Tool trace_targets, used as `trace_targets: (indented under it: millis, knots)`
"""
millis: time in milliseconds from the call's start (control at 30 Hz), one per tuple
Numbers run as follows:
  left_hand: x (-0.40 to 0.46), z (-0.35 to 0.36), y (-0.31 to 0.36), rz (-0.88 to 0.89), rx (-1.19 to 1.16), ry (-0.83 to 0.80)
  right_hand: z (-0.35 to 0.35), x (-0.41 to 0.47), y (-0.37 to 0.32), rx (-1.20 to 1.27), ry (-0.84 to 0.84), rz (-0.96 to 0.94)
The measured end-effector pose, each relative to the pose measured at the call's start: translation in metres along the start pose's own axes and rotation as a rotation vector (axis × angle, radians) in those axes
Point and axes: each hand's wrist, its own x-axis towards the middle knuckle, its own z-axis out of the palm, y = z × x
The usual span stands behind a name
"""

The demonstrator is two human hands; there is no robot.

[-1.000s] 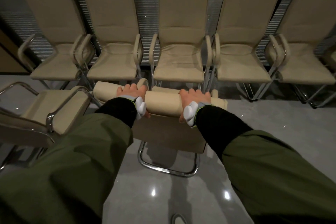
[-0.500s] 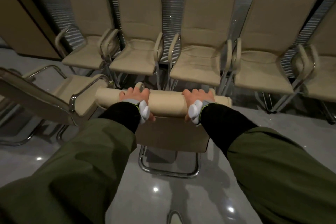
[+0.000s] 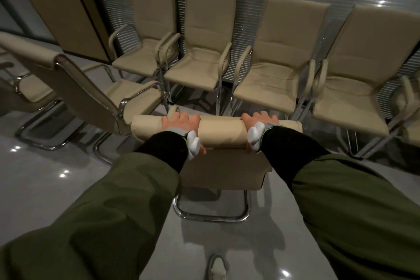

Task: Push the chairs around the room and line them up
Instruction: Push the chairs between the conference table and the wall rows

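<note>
Head view looks down over two green-sleeved arms to the beige chair [image 3: 223,167] at near centre, seen from behind. The left hand [image 3: 180,121] and right hand [image 3: 259,120] both sit on its rolled top edge [image 3: 221,128], left hand toward the left end, right hand toward the right end, well apart. On each hand the fingers curl over the far side of the roll and the thumb wraps under the near side, so both are clamped on the chair back. The chair's chrome sled base [image 3: 212,216] rests on the glossy grey floor [image 3: 56,166]. Just beyond it a row of four matching chairs [image 3: 200,52] stands side by side along the far wall, seats facing the camera, armrests nearly touching. To the left another beige chair [image 3: 91,95] stands at an angle, its back near the held chair's left end. A light shoe [image 3: 217,267] shows at the bottom edge.
</note>
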Motion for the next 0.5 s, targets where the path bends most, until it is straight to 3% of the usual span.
trace_targets:
  millis: [500]
  knots:
    - [-0.081, 0.006, 0.003, -0.113, -0.072, -0.009, 0.019, -0.027, -0.015, -0.077, 0.075, -0.120]
